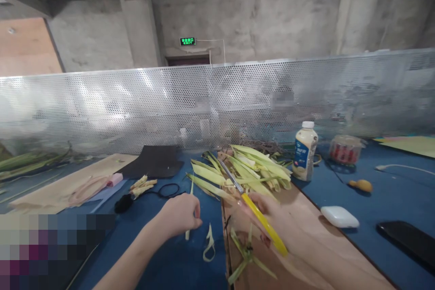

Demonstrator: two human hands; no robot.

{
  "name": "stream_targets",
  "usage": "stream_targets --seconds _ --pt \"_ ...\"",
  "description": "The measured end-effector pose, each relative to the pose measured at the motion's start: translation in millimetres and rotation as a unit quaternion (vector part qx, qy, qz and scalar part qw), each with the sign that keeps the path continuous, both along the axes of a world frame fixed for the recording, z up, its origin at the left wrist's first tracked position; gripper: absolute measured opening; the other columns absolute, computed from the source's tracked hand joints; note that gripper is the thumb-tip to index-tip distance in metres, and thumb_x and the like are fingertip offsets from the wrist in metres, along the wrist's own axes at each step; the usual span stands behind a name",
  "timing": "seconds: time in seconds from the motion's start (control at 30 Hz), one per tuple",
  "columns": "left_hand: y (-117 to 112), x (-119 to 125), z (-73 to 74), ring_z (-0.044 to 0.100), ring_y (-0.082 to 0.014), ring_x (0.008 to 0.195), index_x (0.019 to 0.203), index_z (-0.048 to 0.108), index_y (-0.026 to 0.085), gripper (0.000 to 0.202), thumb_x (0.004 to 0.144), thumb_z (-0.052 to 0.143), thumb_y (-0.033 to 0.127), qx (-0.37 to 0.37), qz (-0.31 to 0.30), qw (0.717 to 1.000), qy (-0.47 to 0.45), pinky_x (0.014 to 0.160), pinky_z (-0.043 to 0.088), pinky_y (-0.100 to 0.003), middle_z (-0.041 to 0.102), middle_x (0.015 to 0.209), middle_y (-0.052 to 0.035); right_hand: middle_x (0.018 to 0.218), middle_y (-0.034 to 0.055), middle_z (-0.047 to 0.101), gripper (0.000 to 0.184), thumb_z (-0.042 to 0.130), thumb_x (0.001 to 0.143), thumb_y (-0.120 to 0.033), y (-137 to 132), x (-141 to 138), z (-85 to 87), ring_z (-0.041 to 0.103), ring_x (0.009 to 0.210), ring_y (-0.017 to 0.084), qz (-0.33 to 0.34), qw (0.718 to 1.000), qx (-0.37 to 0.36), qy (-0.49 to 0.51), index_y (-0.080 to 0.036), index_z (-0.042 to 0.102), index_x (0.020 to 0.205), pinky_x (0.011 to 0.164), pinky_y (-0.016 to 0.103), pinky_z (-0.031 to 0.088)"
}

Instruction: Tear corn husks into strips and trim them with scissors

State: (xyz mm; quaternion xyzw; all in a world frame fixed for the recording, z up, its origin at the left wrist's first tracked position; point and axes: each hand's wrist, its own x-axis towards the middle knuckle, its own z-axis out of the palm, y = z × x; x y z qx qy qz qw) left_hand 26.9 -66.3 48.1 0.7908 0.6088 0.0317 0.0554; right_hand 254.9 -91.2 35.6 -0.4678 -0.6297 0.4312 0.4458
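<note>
My left hand (181, 213) is closed, with a thin strip of corn husk (192, 185) pinched in it; one end sticks up above the fingers and the other hangs below. My right hand (272, 217) is wrapped round yellow-handled scissors (260, 217), whose metal blades point up and left towards a pile of pale green corn husks (261, 165). On the brown board (302, 240) below my right hand lies a star-like husk piece (249, 257) tied at its middle. A curled husk scrap (210, 244) rests on the blue cloth between my hands.
A milk bottle (305, 154) stands right of the pile, near a clear plastic tub (345, 149). A white case (340, 216), a black phone (408, 240) and a small gourd (362, 185) lie farther right. Black sheet (152, 161) and black cord (169, 190) lie left. A perforated metal panel (142, 108) closes the back.
</note>
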Motion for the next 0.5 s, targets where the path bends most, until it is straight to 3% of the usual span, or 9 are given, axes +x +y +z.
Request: stream_targets --seconds 0.3,0.5 --pt "-0.9 -0.2 -0.7 0.065 -0.0265 0.073 0.074 0.070 0.022 0.019 0.065 0.056 0.033 -0.004 -0.008 1.000 0.000 0.062 0.046 -0.032 0.070 0.074 -0.0065 0.051 -0.0041 0.029 0.035 0.065 0.071 -0.033 10.6 1.4 -9.2 0.035 0.050 0.010 -0.043 0.999 0.018 -0.025 -0.021 0.039 0.051 0.041 0.022 0.034" --pt "-2.2 2.0 1.0 0.066 -0.0285 0.076 0.075 0.069 0.022 0.021 0.065 0.055 0.033 -0.006 -0.002 1.000 0.013 0.061 0.046 -0.033 0.070 0.079 -0.0074 0.052 -0.0049 0.025 0.042 0.067 0.068 -0.029 17.8 1.1 -10.3 0.030 0.050 0.009 -0.038 0.999 -0.011 0.007 -0.021 0.031 0.049 0.041 0.021 0.028"
